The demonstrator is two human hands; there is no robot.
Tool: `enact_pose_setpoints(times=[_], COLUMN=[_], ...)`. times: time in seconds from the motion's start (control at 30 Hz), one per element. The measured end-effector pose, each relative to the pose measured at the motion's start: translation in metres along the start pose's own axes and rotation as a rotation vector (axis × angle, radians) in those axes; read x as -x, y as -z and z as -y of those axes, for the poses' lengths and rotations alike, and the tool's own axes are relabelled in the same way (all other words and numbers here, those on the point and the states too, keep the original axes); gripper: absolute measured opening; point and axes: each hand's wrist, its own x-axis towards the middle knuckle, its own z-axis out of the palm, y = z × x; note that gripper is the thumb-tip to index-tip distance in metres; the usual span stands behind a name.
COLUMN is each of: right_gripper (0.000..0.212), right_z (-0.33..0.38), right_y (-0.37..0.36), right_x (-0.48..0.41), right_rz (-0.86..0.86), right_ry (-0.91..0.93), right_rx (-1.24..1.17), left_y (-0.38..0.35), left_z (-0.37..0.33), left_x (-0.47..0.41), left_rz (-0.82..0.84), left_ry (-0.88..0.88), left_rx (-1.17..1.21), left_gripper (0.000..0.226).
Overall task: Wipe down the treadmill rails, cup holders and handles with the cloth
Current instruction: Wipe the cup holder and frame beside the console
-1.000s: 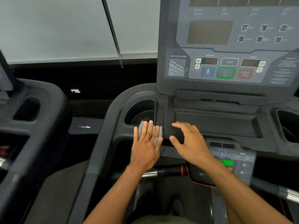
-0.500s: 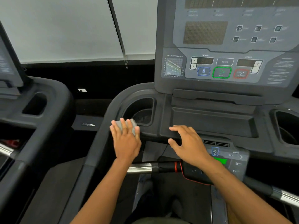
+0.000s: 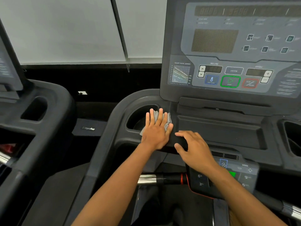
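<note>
Dark grey treadmill console deck (image 3: 114,128): flat left hand (image 3: 156,133) presses crumpled grey cloth (image 3: 168,121) on the rim of the round cup holder (image 3: 138,114); right hand (image 3: 193,149) rests open, empty. Next, likely, the cloth dips inside.

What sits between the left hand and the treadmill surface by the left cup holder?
The grey cloth, pressed flat under the left hand at the cup holder's near right rim, as the head view shows.

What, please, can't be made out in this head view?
Head view:
- Cloth: mostly under the left hand.
- Left cup holder: bottom dark, partly behind that hand.
- Right cup holder: cut off by the frame's right edge.
- Console print: blurred, too small.
</note>
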Motion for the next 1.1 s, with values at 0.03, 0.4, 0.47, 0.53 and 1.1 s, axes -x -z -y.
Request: enact_pose_setpoints(times=[0.03, 0.4, 0.47, 0.53, 1.1], right_gripper=[0.043, 0.037, 0.036, 0.037, 0.039], right_z=[0.000, 0.008, 0.012, 0.017, 0.040], right_y=[0.000, -0.008, -0.010, -0.012, -0.032], right_x=[-0.002, -0.022, -0.030, -0.039, -0.076], right_rz=[-0.002, -0.027, -0.028, -0.018, 0.030], right_ry=[-0.009, -0.089, -0.093, -0.090, -0.018], right_rx=[0.005, -0.009, -0.015, -0.014, 0.019], left_y=[0.003, 0.038, 0.043, 0.039, 0.017], left_z=[0.001, 0.052, 0.059, 0.072, 0.132], left_x=[-0.012, -0.089, -0.084, -0.081, -0.039], left_rz=[0.019, 0.036, -0.009, -0.057, -0.109], left_ry=[0.005, -0.013, -0.013, 0.017, 0.252], left_rx=[0.003, -0.057, -0.033, -0.013, -0.067], left_gripper=[0.069, 0.065, 0.061, 0.060, 0.070])
